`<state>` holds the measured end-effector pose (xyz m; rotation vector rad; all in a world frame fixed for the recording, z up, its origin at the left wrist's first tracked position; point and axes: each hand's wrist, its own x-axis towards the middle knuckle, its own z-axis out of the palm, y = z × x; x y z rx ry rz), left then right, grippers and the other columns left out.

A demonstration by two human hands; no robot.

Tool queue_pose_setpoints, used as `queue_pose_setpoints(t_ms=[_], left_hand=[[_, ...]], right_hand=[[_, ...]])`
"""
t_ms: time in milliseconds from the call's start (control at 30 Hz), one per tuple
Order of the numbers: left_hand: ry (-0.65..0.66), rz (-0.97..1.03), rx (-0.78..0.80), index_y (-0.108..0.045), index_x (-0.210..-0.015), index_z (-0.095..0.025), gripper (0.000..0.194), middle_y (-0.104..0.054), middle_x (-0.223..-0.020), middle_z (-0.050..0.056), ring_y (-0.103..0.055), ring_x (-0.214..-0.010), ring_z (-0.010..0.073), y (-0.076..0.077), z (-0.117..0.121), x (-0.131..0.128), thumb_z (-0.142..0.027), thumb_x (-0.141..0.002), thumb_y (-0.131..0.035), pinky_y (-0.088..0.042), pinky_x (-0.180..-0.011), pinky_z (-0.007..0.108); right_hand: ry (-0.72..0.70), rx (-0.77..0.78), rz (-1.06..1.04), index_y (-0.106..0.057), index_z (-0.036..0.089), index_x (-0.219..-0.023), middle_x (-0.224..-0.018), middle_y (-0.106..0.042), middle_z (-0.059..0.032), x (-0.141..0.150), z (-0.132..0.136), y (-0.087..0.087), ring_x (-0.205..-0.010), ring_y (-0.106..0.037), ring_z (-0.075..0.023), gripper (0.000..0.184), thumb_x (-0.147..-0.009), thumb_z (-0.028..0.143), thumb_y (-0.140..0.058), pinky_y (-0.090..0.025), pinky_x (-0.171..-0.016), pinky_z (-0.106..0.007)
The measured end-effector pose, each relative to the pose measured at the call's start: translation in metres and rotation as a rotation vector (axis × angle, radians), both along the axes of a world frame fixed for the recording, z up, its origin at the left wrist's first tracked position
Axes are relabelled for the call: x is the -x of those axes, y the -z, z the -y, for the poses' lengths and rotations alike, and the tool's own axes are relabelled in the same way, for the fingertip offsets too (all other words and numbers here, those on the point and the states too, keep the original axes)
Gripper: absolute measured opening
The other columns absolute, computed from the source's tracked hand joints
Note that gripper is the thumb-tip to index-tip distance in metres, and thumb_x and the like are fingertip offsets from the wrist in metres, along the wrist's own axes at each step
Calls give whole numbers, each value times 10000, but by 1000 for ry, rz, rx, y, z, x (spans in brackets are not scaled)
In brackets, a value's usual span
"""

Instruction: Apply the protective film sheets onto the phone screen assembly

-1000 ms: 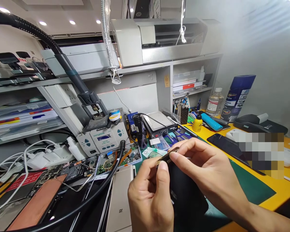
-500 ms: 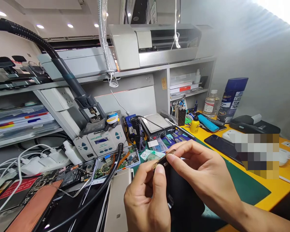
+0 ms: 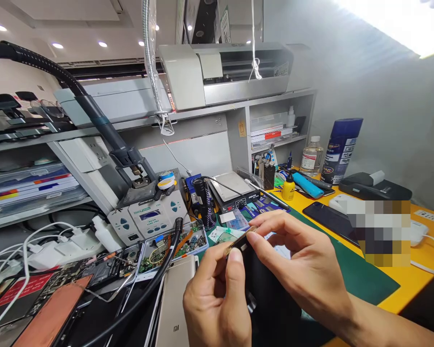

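My left hand [image 3: 219, 299] pinches the near end of a small thin dark piece [image 3: 242, 241] between thumb and forefinger. The thumb and fingers of my right hand [image 3: 302, 260] grip its far end. I see the piece almost edge-on, with a brownish metallic edge; its exact kind cannot be told. Below and between the hands is a large black shape [image 3: 275, 294], partly hidden by them. A green work mat [image 3: 361, 274] lies under the hands, and a gold-coloured phone back with an MI logo [image 3: 175, 299] lies left of my left hand.
Beyond the hands stand a soldering station [image 3: 148, 217], a tray of circuit boards [image 3: 142, 265] and a heating plate [image 3: 229, 185]. A black hose [image 3: 144, 294] crosses the left side. A yellow bottle [image 3: 288, 189], a spray can [image 3: 342, 152] and a dark phone [image 3: 329, 221] are at the right.
The whole view has shifted slightly, so the bench appears a little further left. Both hands keep their hold on the small piece, with hardly any change in grip.
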<state>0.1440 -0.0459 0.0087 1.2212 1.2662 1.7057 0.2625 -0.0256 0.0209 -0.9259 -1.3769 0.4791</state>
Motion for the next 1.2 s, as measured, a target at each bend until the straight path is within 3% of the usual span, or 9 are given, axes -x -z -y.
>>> queue_pose_setpoints(t_ms=[300, 500, 733, 900, 1067, 1200], left_hand=[[-40, -29, -24, -785, -885, -269, 235, -775, -779, -31, -679, -703, 133, 5, -1, -2, -484, -825, -711, -507, -671, 169], [-60, -37, -32, -774, -856, -255, 227, -728, -705, -36, -659, -666, 136, 3, -2, -1, -471, -819, -713, -496, -623, 182], [24, 63, 11, -756, -845, -193, 282, -581, -540, -21, -640, -632, 191, 2, -5, 5, -472, -805, -733, -506, -625, 258], [39, 113, -5, -762, -854, -191, 246, -611, -565, -6, -664, -688, 212, 4, -8, 5, -431, -804, -739, -523, -669, 274], [45, 122, -6, -766, -837, -205, 242, -556, -544, -23, -615, -633, 187, 2, -6, 3, -440, -783, -758, -513, -668, 271], [26, 99, -3, -776, -804, -235, 244, -516, -554, -42, -474, -547, 131, -2, -2, 0, -476, -768, -754, -497, -657, 246]], right_hand=[[19, -108, 49, -674, 212, -805, -941, -705, -55, -2, -6, 9, -863, -681, -173, 78, -868, 195, -716, -563, -606, -203], [17, -88, -2, -643, 207, -791, -922, -695, -54, -4, -6, 6, -863, -675, -176, 115, -863, 229, -730, -571, -619, -199], [-167, 146, -242, -680, 194, -822, -861, -716, -49, -17, -7, 0, -721, -651, -152, 219, -907, 394, -702, -567, -589, -209], [-247, 246, -201, -695, 189, -898, -824, -691, -22, -19, -7, 0, -683, -589, -128, 183, -889, 372, -695, -513, -578, -195], [-360, 325, -96, -671, 204, -1006, -893, -672, -1, -17, -4, -2, -781, -593, -145, 176, -879, 319, -709, -494, -681, -228], [-439, 363, -86, -654, 194, -898, -816, -635, 17, -15, -4, -1, -744, -542, -137, 151, -911, 339, -690, -459, -679, -235]])
